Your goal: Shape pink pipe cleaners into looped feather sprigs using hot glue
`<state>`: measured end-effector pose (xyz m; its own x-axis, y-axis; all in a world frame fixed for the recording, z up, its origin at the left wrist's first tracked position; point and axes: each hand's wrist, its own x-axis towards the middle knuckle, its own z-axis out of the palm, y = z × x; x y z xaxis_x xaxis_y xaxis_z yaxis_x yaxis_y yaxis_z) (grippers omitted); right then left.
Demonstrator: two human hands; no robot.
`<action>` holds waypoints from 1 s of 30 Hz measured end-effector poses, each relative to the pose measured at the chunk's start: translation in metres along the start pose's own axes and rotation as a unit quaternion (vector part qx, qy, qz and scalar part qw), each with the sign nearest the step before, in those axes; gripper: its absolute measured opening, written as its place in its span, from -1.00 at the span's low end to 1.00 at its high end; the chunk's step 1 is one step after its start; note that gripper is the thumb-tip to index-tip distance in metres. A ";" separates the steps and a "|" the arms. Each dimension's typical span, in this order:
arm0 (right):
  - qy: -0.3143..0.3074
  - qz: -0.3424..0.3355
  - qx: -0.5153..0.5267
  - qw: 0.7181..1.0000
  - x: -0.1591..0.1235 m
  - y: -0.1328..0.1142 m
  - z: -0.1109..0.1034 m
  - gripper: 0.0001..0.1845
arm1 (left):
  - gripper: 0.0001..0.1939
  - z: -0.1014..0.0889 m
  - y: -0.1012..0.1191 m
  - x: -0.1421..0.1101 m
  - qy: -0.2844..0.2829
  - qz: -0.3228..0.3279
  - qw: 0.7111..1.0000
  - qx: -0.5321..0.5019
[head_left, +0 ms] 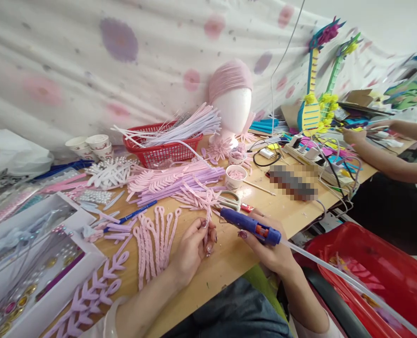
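My left hand (196,246) pinches a pink twisted pipe-cleaner piece (208,206) upright, with loops and short branches at its top. In my right hand (270,246) is a blue hot glue gun (249,226), its nozzle pointing left toward that piece. A long white glue stick (338,277) runs out of the gun's back to the lower right. Several pink braided pipe-cleaner strips (155,241) lie left of my left hand. Lilac leaf-shaped pipe-cleaner branches (99,288) rest nearer the front edge. Scissors (231,199) lie just behind the nozzle.
A red basket (166,154) of white pipe cleaners stands behind bundles of pink and purple ones (180,180). A foam head (234,108) wears a pink cap. White boxes (85,234) sit left. A power strip (307,155) with cables and another person's hands (356,136) are right.
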<state>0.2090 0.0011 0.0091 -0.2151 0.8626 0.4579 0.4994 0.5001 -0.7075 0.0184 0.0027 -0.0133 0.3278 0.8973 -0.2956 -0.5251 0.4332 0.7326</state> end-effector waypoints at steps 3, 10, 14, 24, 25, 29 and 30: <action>-0.003 -0.003 -0.011 1.000 0.001 0.001 0.003 -0.91 | -0.74 0.000 0.000 0.000 0.004 0.000 1.000 0.004; -0.015 0.005 -0.024 1.000 0.001 0.000 0.002 -0.88 | -0.73 -0.001 0.000 0.000 -0.004 -0.003 1.000 0.004; -0.014 0.003 -0.015 1.000 0.002 -0.003 0.002 -0.92 | -0.72 -0.001 0.000 0.000 -0.007 -0.003 1.000 0.006; -0.023 0.000 -0.028 0.999 0.001 -0.003 0.002 -0.91 | -0.75 -0.002 -0.002 0.000 -0.013 0.004 1.000 0.009; -0.021 -0.003 -0.030 0.999 0.001 -0.003 0.002 -0.91 | -0.76 -0.002 -0.002 0.000 -0.013 0.005 1.000 0.010; -0.025 -0.011 -0.034 0.999 0.001 -0.004 0.001 -0.84 | -0.76 -0.001 -0.001 0.002 -0.011 0.004 1.000 0.015; -0.027 -0.011 -0.035 0.999 0.001 -0.003 0.001 -0.82 | -0.75 -0.001 -0.001 0.002 -0.011 0.003 1.000 0.017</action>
<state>0.2062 0.0007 0.0116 -0.2706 0.8552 0.4420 0.5503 0.5142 -0.6579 0.0187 0.0041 -0.0154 0.3421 0.8979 -0.2771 -0.5005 0.4237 0.7550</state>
